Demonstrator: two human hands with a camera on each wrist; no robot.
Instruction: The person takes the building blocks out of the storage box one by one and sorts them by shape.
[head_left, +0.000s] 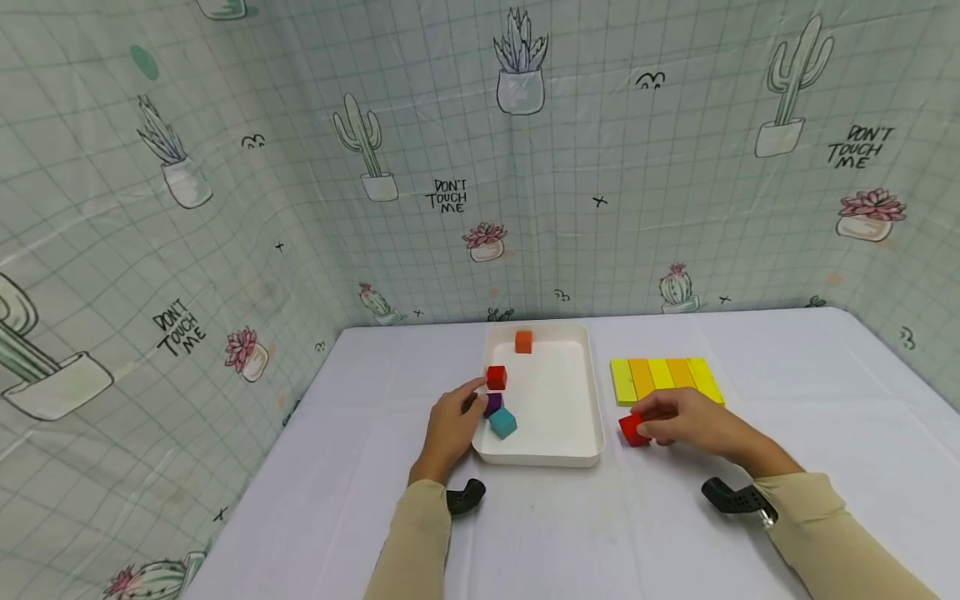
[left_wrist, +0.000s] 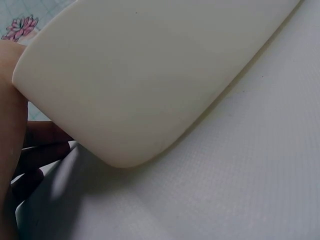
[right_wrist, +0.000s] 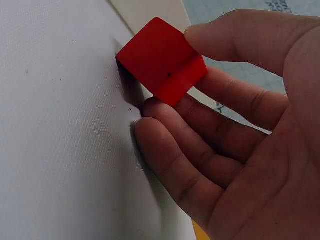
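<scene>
My right hand (head_left: pixel 684 418) pinches a red cube (right_wrist: pixel 160 55) between thumb and fingertips. The cube is tilted and close over the white tablecloth, right of the tray. At the left side of a shallow white tray (head_left: pixel 555 454), my left hand (head_left: pixel 444 429) holds the wall, thumb over the rim and the other fingers along the outside. Its index fingertip is right beside another red cube (head_left: pixel 497 377) in the tray. A purple cube (head_left: pixel 492 405) and a teal cube (head_left: pixel 503 423) are in the tray near the thumb. An orange cube (head_left: pixel 523 342) lies near the tray's far end.
Behind the right hand lies a flat row of yellow and orange strips (head_left: pixel 660 375), partly covered by that hand. The white tablecloth (head_left: pixel 540 533) ends at a cactus-print curtain (head_left: pixel 600 250) behind and at the sides. Each wrist wears a black device (head_left: pixel 731 497).
</scene>
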